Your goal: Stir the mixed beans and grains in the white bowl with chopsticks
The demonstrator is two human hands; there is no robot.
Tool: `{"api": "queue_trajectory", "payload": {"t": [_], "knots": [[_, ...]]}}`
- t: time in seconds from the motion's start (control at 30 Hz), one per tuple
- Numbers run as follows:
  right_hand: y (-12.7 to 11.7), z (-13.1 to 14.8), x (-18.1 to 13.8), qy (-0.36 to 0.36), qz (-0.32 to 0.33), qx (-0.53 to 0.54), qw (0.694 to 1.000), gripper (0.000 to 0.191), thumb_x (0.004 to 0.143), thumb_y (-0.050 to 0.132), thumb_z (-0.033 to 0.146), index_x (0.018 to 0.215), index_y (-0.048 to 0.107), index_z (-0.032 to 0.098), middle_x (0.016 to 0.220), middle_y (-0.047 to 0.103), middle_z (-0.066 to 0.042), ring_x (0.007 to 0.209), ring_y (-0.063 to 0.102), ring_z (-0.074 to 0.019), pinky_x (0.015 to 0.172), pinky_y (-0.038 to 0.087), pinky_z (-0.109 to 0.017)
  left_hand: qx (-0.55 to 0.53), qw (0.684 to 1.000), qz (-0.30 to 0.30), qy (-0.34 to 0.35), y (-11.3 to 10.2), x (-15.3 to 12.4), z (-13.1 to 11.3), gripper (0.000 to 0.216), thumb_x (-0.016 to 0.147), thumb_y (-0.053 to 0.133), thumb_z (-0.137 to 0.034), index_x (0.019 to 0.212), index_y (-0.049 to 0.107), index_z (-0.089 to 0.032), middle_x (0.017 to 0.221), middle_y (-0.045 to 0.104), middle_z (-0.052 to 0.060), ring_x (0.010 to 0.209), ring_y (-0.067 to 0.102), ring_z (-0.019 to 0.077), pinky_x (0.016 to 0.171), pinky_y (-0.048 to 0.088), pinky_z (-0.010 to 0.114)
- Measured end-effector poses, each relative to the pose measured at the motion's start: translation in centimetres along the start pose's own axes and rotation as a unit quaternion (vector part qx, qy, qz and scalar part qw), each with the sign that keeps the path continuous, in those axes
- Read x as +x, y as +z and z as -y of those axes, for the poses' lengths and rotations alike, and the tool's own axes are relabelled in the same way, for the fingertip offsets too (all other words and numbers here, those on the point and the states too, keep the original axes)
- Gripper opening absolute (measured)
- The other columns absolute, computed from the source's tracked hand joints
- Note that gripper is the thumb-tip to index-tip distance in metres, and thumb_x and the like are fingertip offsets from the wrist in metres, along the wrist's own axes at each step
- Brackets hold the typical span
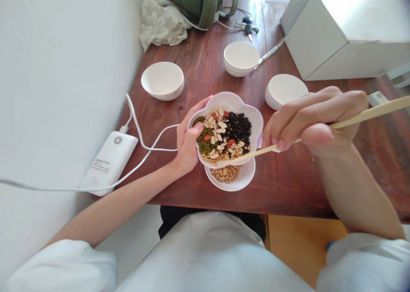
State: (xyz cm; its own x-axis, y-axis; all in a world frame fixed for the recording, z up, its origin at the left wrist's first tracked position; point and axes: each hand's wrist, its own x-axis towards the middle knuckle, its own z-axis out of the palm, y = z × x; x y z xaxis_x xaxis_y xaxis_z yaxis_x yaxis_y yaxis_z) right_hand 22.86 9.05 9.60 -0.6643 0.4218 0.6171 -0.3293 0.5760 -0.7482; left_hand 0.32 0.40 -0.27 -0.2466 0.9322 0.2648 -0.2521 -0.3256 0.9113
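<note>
L hand (187, 140), fingers clamped on rim of flower-shaped bowl (238, 101) of beans & nuts, near table edge (282, 202); R hand (312, 121), fingers together on wood chopsticks (361, 114), tips in bowl. Power bank (109, 163) print unreadable.

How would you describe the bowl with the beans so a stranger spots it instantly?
On the wooden table, the left hand grips a flower-shaped bowl. Unlike the plain white bowls nearby, it has a lilac rim and holds black beans, mung beans and peanuts.
</note>
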Motion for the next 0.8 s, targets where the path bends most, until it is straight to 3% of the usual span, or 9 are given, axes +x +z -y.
{"api": "queue_trajectory", "payload": {"t": [0.07, 0.17, 0.33, 0.6, 0.8], "knots": [[-0.3, 0.0, 0.1, 0.001, 0.018, -0.013, 1.0, 0.051, 0.102, 0.068, 0.045, 0.067, 0.077, 0.009, 0.069, 0.077, -0.012, 0.066, 0.08, -0.019, 0.054, 0.061, -0.024, -0.001, 1.0, 0.003, 0.003, -0.1, 0.0, 0.1, 0.049, 0.095, 0.068, -0.052, 0.136, 0.076, -0.027, 0.143, 0.075, 0.006, 0.139, 0.066, 0.0379, 0.123, 0.051, 0.054], [-0.2, -0.2, 0.5, -0.08, 0.034, 0.012, 0.996, 0.048, 0.099, 0.074, 0.039, 0.065, 0.077, 0.005, 0.065, 0.076, -0.014, 0.061, 0.079, -0.0218, 0.047, 0.059, -0.023, 0.001, 1.0, 0.013, 0.01, -0.3, 0.0, 0.4, 0.05, 0.096, 0.066, -0.05, 0.139, 0.075, -0.028, 0.146, 0.074, 0.004, 0.14, 0.065, 0.037, 0.123, 0.05, 0.054], [1.0, -0.1, 0.6, -0.037, -0.009, -0.021, 0.999, 0.044, 0.092, 0.083, 0.038, 0.062, 0.076, 0.007, 0.064, 0.075, -0.01, 0.058, 0.078, -0.0176, 0.048, 0.056, -0.019, 0.006, 1.0, 0.024, 0.01, -0.3, 0.0, 0.2, 0.05, 0.098, 0.064, -0.049, 0.143, 0.074, -0.029, 0.146, 0.074, 0.003, 0.139, 0.065, 0.037, 0.122, 0.05, 0.055], [0.5, -0.1, 0.4, -0.076, 0.028, -0.035, 0.996, 0.036, 0.089, 0.085, 0.035, 0.065, 0.077, 0.009, 0.067, 0.077, -0.009, 0.061, 0.079, -0.0184, 0.047, 0.057, -0.021, -0.002, 1.0, 0.013, 0.005, -0.1, 0.1, 0.2, 0.05, 0.098, 0.063, -0.051, 0.141, 0.075, -0.029, 0.148, 0.073, 0.004, 0.143, 0.063, 0.0371, 0.124, 0.049, 0.053], [0.4, -0.4, -0.1, -0.086, 0.068, -0.062, 0.992, 0.02, 0.088, 0.085, 0.036, 0.081, 0.082, 0.018, 0.076, 0.079, -0.005, 0.065, 0.078, -0.0162, 0.055, 0.062, -0.023, 0.006, 1.0, 0.004, 0.008, 0.2, 0.1, 0.0, 0.046, 0.101, 0.06, -0.047, 0.14, 0.075, -0.029, 0.145, 0.075, 0.004, 0.139, 0.066, 0.0342, 0.121, 0.051, 0.05]]}}
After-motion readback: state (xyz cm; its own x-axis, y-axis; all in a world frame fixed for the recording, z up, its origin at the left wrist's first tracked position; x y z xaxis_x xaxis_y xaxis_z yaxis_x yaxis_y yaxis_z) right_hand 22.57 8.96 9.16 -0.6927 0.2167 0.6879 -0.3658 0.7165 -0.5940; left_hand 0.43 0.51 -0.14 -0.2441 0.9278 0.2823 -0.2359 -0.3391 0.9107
